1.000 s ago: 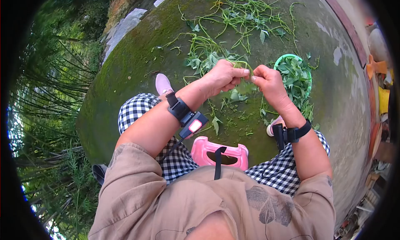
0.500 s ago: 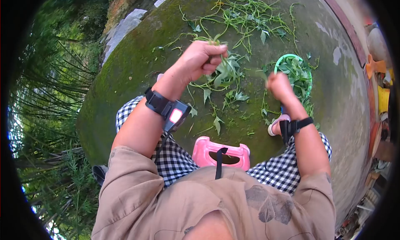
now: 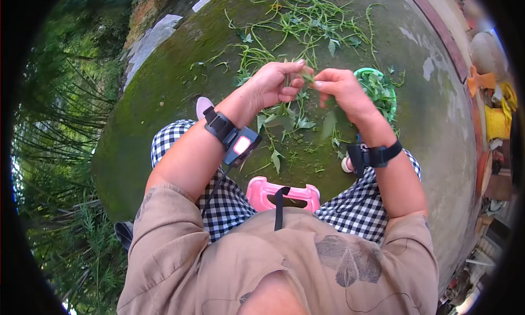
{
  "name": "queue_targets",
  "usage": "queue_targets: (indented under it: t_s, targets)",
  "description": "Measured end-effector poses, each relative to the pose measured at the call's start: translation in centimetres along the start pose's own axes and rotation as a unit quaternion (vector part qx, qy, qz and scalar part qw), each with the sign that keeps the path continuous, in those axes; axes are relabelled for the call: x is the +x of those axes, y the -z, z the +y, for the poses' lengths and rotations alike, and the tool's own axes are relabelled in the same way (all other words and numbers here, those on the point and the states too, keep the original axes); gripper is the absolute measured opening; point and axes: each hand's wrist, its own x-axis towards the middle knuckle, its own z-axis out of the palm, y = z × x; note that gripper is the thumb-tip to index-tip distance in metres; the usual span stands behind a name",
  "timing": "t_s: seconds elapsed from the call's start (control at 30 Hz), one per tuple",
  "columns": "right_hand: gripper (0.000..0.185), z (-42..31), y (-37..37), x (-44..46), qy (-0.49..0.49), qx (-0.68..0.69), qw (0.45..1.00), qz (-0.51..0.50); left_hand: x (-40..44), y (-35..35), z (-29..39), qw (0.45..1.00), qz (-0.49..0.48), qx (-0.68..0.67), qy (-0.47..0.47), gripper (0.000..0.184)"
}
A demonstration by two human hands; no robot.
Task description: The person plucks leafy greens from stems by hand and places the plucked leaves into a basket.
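Observation:
My left hand (image 3: 274, 84) is closed on a bunch of green stems, with leaves (image 3: 284, 118) hanging below it. Close beside it, my right hand (image 3: 342, 91) pinches the leafy end of a green stem (image 3: 308, 76) between thumb and finger. A leaf (image 3: 328, 125) hangs blurred under my right hand. To the right of that hand, partly behind the wrist, a green-rimmed basket (image 3: 394, 99) holds a heap of leaves (image 3: 377, 88). Beyond my hands, a tangle of long green vines (image 3: 314, 20) lies on the mossy ground.
A pink plastic stool (image 3: 281, 195) is between my checkered legs. Loose leaves and stem bits (image 3: 295, 151) are scattered on the ground before it. Bushes (image 3: 65, 145) stand at the left. An orange object (image 3: 481, 81) and a yellow one (image 3: 497, 121) lie at the far right.
My right hand has moved from beside the basket back to my left hand and now pinches a stem there. My left hand has shifted slightly right and down. The view has shifted a little.

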Motion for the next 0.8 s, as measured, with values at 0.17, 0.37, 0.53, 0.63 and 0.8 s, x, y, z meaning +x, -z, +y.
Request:
queue_targets:
  t_s: [0.17,0.37,0.53,0.63,0.8]
  targets:
    - [0.017,-7.0,5.7,-12.4,-0.021,-0.092,0.988,0.123,0.1,1.0,0.8,0.995,0.064,0.031,-0.063,0.030]
    - [0.014,-3.0,12.4,-33.3,-0.120,-0.168,0.924,0.323,0.3,3.5,-0.7,0.984,0.112,0.044,-0.128,0.027]
    - [0.012,13.5,14.1,-44.2,-0.113,-0.063,0.877,0.463,-0.1,3.2,-4.1,0.972,0.187,0.068,-0.128,0.025]
    - [0.012,20.9,14.1,-43.8,-0.109,-0.015,0.838,0.534,-0.8,3.7,-5.8,0.976,0.160,0.080,-0.122,0.023]
    - [0.012,26.6,17.4,-36.5,-0.081,-0.048,0.813,0.575,-2.9,4.5,-7.4,0.976,0.165,0.016,-0.145,0.023]
